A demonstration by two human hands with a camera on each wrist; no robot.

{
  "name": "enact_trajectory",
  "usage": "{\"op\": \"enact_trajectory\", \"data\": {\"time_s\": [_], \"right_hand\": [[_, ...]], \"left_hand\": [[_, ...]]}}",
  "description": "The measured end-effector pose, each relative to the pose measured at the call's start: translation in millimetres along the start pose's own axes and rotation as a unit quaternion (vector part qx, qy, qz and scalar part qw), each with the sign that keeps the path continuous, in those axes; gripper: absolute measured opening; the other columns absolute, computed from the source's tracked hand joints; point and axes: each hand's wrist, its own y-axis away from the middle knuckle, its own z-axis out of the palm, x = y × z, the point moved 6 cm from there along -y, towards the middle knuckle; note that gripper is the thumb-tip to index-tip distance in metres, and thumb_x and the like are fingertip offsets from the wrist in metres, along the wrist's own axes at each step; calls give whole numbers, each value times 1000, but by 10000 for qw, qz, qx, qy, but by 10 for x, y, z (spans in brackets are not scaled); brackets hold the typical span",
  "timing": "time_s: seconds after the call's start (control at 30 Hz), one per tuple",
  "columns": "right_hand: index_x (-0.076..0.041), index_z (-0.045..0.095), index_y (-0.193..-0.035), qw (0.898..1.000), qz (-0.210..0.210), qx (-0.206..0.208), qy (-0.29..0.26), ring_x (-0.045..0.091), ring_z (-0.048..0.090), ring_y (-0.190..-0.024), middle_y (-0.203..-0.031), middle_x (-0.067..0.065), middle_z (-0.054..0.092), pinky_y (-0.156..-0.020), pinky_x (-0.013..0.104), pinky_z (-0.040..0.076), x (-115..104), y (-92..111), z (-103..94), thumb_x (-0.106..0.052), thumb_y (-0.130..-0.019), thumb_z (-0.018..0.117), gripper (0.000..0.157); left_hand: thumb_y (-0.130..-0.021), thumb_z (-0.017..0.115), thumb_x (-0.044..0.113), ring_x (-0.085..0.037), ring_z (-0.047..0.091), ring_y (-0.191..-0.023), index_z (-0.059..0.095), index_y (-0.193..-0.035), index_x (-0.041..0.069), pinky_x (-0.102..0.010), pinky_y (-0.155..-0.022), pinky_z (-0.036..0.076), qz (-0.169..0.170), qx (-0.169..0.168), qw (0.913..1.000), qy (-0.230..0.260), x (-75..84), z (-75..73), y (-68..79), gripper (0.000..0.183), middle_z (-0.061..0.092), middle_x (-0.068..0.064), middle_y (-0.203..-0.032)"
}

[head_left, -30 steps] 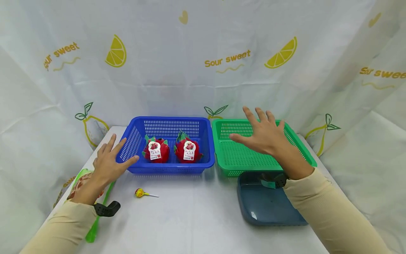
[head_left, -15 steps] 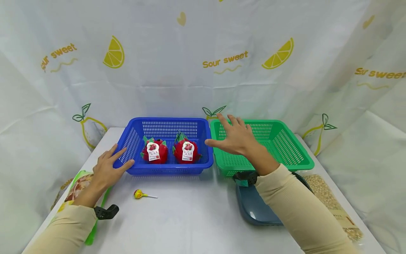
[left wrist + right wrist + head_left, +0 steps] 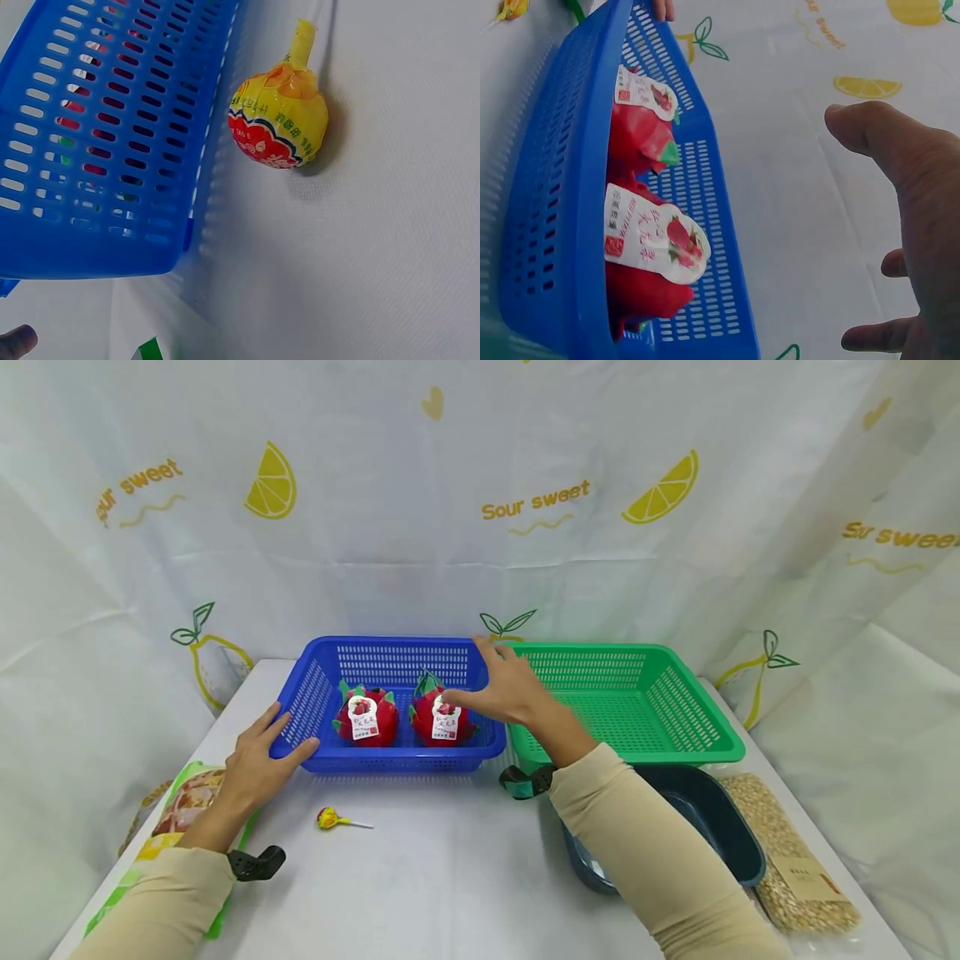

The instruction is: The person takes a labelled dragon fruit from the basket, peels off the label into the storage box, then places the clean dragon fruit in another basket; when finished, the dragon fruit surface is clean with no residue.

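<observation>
A blue plastic basket with slotted walls stands at the back of the table. Two red dragon fruits, the left one and the right one, sit inside with white labels facing me. My left hand is at the basket's left rim, fingertips right at the edge and thumb spread toward the front corner. Over the right end of the basket is my right hand, fingers extended, thumb overlapping the right fruit in the head view. In the right wrist view the right thumb and fingers are apart, with nothing between them.
Right of the blue basket stands a green basket. A dark blue basin lies partly under my right forearm, beside a bag of grains. A lollipop lies in front; a green-edged food packet lies at left.
My right hand has moved left from over the green basket to the blue basket's right end. My left hand has lowered slightly to the left rim. The baskets have stayed put.
</observation>
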Motion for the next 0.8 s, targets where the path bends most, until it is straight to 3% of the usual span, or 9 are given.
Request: {"op": "enact_trajectory", "data": {"time_s": [0.2,0.43,0.57,0.8], "right_hand": [[-16,15,-155,9954,447,22,-853,41,34,-133,-151,21,28,-98,60,37,-135,-141,248,-63,-76,68,106],[-14,7,-156,9784,1435,-200,-1478,40,19,-140,-156,22,18,-101,63,30,-101,-228,570,-59,-73,73,115],[-13,7,-156,9670,1875,-252,-1705,41,18,-141,-155,22,20,-103,61,29,-47,-247,701,-55,-72,77,117],[-13,11,-154,9437,2471,-249,-2184,39,38,-128,-141,21,40,-97,53,41,35,-272,896,-47,-72,80,113]], "left_hand": [[-92,56,55,-51,17,-136,33,-146,-5,-74,-96,15,-46,-19,10000,2,-1,15,6,84,17,-18,-157],[-92,56,54,-51,19,-135,33,-146,-6,-74,-96,16,-41,-21,10000,-29,-10,49,16,84,16,-18,-157],[-92,56,54,-51,18,-135,32,-146,-5,-74,-95,16,-30,11,10000,19,-9,47,17,83,16,-18,-157],[-92,56,53,-52,18,-135,32,-146,-6,-74,-95,16,-24,54,10000,32,-5,28,6,83,16,-19,-157]]}}
